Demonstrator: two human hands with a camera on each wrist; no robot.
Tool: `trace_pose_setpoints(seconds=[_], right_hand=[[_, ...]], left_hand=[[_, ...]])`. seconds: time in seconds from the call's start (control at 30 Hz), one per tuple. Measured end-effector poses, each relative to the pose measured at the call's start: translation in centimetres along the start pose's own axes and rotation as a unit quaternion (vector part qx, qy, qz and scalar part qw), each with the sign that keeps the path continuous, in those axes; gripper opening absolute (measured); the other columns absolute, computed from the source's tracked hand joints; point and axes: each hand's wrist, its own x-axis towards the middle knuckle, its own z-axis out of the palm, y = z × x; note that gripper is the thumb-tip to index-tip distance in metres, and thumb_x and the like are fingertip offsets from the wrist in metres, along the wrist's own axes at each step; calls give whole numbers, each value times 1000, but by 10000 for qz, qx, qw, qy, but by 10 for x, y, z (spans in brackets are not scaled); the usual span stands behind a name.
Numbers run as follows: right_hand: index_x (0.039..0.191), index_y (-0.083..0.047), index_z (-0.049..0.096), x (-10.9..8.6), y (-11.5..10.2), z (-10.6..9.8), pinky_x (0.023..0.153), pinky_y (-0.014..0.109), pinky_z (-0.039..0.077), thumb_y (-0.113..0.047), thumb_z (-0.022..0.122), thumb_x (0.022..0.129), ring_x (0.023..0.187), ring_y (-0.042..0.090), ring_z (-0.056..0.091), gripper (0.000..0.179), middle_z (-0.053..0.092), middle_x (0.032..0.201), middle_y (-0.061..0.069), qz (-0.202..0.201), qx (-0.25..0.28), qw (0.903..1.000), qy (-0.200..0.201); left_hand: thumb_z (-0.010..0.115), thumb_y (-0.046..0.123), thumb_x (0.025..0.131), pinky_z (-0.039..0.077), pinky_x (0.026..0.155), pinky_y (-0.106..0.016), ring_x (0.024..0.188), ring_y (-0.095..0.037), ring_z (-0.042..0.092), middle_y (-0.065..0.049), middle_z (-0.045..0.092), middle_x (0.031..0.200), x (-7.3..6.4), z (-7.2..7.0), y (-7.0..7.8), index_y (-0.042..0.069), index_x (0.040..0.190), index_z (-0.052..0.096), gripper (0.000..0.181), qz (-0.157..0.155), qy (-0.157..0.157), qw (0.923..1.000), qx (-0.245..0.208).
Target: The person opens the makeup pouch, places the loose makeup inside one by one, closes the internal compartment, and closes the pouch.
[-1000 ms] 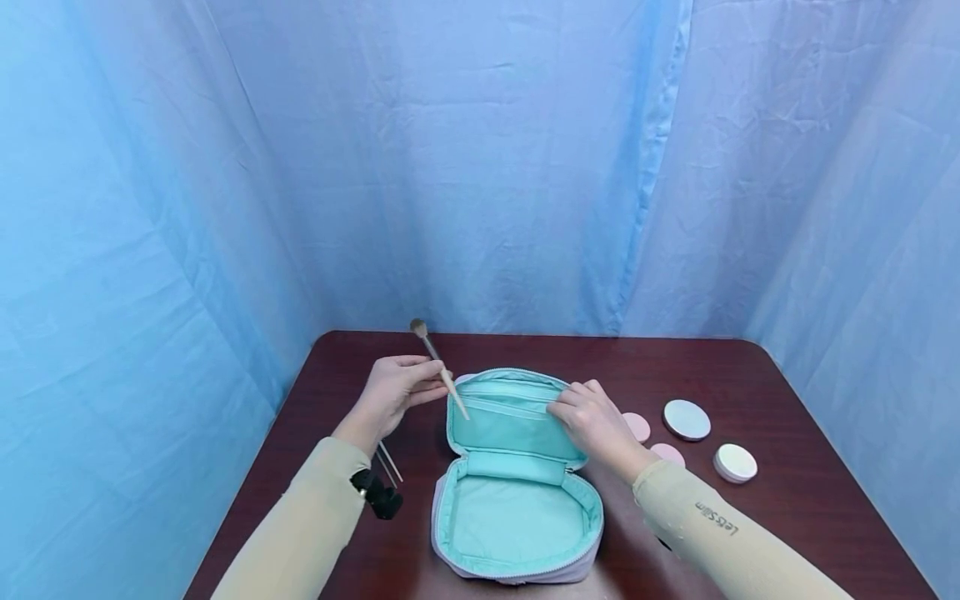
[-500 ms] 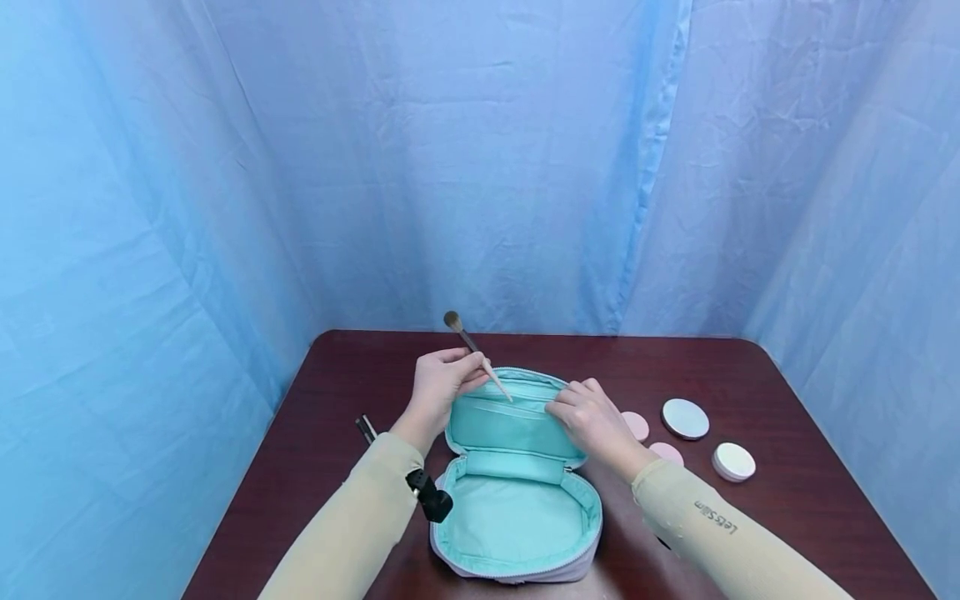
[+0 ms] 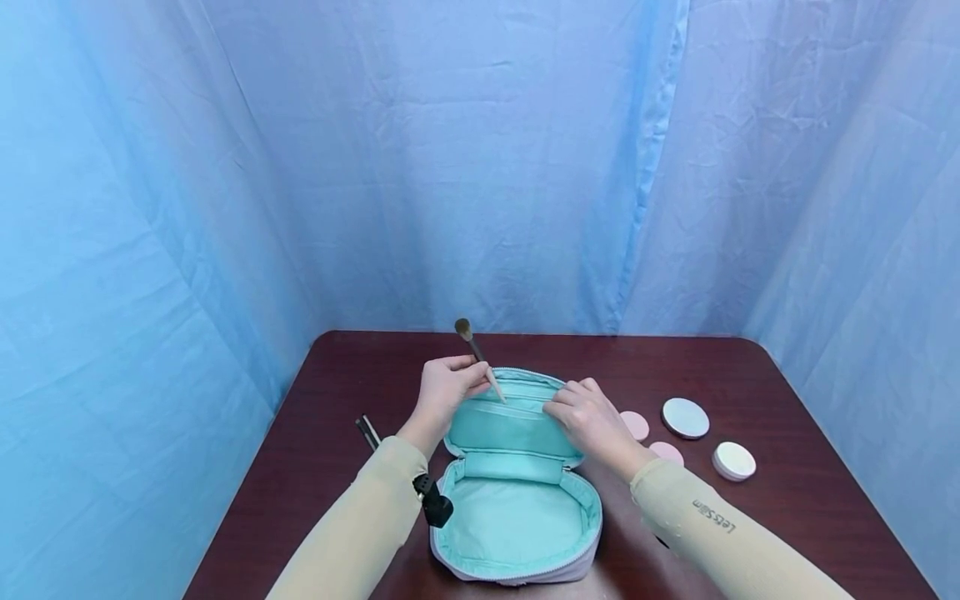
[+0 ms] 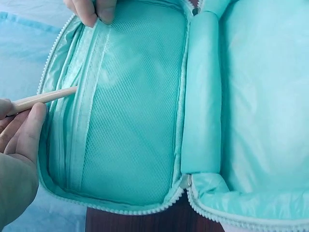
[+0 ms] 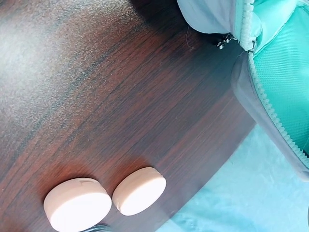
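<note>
A cosmetic bag (image 3: 517, 521) with a turquoise lining lies unzipped, its lid folded back. In my left hand (image 3: 441, 398), a makeup brush (image 3: 476, 348) is pinched between thumb and fingers. Its brown bristles point up and away, and the pale handle slants down over the lid. The left wrist view shows the handle's end (image 4: 70, 90) right at the edge band of the lid's mesh pocket (image 4: 135, 106). Fingertips of my right hand (image 3: 592, 421) pinch that band near the lid's right side; the right wrist view does not show this hand.
Right of the bag lie two pink round cases (image 3: 635, 425), a silver-topped round compact (image 3: 686, 418) and a white-topped round case (image 3: 734, 461). Two slim dark-tipped sticks (image 3: 367, 431) lie partly under my left forearm. Blue curtains (image 3: 480, 167) surround the dark wooden table (image 3: 360, 367).
My left hand has carried the brush rightward over the lid, bringing its handle end to the pocket's edge. The brush now stands slightly steeper. My right hand has stayed nearly in place.
</note>
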Motion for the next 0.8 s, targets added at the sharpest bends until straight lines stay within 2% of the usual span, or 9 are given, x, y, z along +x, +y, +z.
trace_pose_setpoints(seconds=[0.13, 0.2, 0.27, 0.37, 0.47, 0.53, 0.63, 0.7, 0.8], right_hand=[[91, -7, 80, 0, 0, 0, 66, 36, 44, 3, 78, 81, 79, 21, 62, 14, 71, 82, 1, 9, 9, 10000, 58], [91, -7, 81, 0, 0, 0, 65, 35, 44, 3, 79, 81, 78, 21, 63, 15, 71, 82, 1, 5, 21, 10000, 71], [91, -7, 81, -1, 0, 1, 65, 35, 44, 4, 79, 81, 78, 21, 63, 15, 71, 82, 2, 5, 37, 10000, 64], [91, -7, 81, 0, 0, 2, 65, 35, 44, 4, 78, 82, 78, 21, 62, 14, 71, 82, 1, 3, 55, 10000, 52], [90, -7, 80, 0, 1, 2, 65, 35, 44, 3, 78, 82, 78, 21, 62, 14, 71, 81, 1, 9, 62, 10000, 27], [90, -7, 80, 0, 1, 2, 65, 35, 44, 3, 78, 82, 78, 21, 62, 13, 71, 81, 1, 4, 51, 10000, 9], [90, -8, 80, 0, 0, 3, 65, 35, 44, 2, 78, 82, 77, 21, 62, 13, 70, 80, 1, -18, 28, 10000, -6], [89, -8, 80, 1, 0, 3, 65, 35, 44, 2, 78, 82, 77, 21, 62, 13, 70, 80, 1, -47, 13, 10000, 11], [89, -8, 80, 1, -1, 3, 65, 35, 44, 3, 78, 81, 77, 21, 62, 13, 70, 80, 1, -80, 15, 10000, 43]], left_hand=[[73, 17, 96, 61, 90, -36, 106, -26, 74, -17, 69, 125, 1, -3, -4, 1, 122, 74, 30, 9, 26, 9975, 710], [73, 19, 96, 61, 91, -37, 104, -24, 74, -14, 71, 123, 2, -5, -7, 4, 120, 75, 28, 50, 61, 9923, 1239], [73, 20, 96, 61, 90, -38, 102, -22, 75, -13, 73, 120, 3, -7, -9, 6, 119, 77, 26, 152, 79, 9839, 1776], [72, 20, 97, 62, 84, -37, 95, -20, 75, -10, 76, 111, 3, -9, -10, 7, 115, 79, 23, 406, 68, 9656, 2568], [71, 20, 98, 57, 69, -31, 81, -16, 70, -7, 78, 100, 4, -11, -11, 9, 111, 80, 19, 700, -30, 9441, 3222], [70, 20, 99, 49, 60, -29, 71, -14, 62, -5, 78, 96, 4, -11, -11, 10, 109, 81, 18, 842, -112, 9311, 3547], [69, 21, 99, 38, 53, -28, 59, -15, 49, -4, 77, 89, 3, -11, -11, 10, 110, 80, 19, 976, -281, 9162, 3878], [69, 21, 99, 36, 50, -27, 55, -14, 45, -4, 77, 86, 2, -11, -12, 10, 114, 79, 21, 1079, -395, 9043, 4112], [69, 21, 99, 36, 47, -25, 50, -12, 44, -6, 78, 90, 2, -11, -13, 9, 121, 77, 26, 1384, -573, 8767, 4572]])
